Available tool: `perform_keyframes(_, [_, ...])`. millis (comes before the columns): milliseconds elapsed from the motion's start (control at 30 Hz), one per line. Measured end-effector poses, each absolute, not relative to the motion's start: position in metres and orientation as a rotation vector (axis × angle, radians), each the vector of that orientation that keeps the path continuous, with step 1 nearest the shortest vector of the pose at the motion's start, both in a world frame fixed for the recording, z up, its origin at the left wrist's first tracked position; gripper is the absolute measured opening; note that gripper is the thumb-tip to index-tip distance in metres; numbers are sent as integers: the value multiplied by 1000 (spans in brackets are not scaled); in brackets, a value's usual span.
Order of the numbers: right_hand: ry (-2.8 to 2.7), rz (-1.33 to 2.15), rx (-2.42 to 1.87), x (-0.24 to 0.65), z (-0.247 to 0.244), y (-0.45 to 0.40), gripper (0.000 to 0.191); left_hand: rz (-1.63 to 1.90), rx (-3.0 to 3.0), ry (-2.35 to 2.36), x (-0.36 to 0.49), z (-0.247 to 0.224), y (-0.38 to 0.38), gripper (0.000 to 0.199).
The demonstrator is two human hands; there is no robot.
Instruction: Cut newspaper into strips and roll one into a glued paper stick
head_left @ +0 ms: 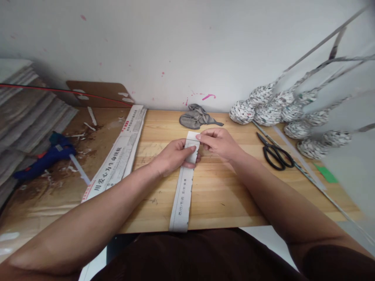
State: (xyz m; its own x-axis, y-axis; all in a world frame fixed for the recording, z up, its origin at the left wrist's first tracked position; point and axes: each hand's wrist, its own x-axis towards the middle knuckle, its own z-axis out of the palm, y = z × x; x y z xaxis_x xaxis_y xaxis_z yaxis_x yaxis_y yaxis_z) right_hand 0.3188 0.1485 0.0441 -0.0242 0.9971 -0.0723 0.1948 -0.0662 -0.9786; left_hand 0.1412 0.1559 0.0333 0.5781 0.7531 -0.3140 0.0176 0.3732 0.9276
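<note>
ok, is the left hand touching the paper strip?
Touching. The head view shows it: the left hand has its thumb pressed across the front of the paper strip, with no gap visible.

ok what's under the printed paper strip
Fingers of the left hand show under the upper end of the printed paper strip; lower down, wooden tabletop shows on both sides. Whatever lies directly beneath is covered.

I see soft, diffuse light across the wall [181, 47] and faint shadows on the table [225, 191]. Toward the edges my view stretches, blurring the paper stack [26, 117].
</note>
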Motion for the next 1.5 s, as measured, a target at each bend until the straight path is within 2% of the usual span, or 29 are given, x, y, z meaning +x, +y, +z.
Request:
perform_keyframes(300, [-1407,1479,-1305,330,50,149,40,573,1027,849,140,37,160,14])
perform_keyframes(767, [-1292,1329,-1311,321,37,150,34,607,1042,893,143,39,156,12])
perform_keyframes(900, [-1369,1140,-1342,326,33,154,37,652,1035,941,144,42,157,9])
perform_keyframes(1067, [-1637,585,-1510,332,25,172,34,698,995,978,144,43,160,7])
perform_keyframes(1200, [-1877,188,-1653,323,21,199,44,692,983,963,144,43,159,6])
perform_keyframes(1233, [-1893,153,-1685,320,20,207,42,690,980,961,144,43,159,6])
perform_keyframes(1333, [-1927,151,-1744,312,17,227,17,686,969,965,144,45,159,7])
perform_keyframes(1500, [-1987,163,-1740,313,18,234,14,692,963,952,143,44,162,7])
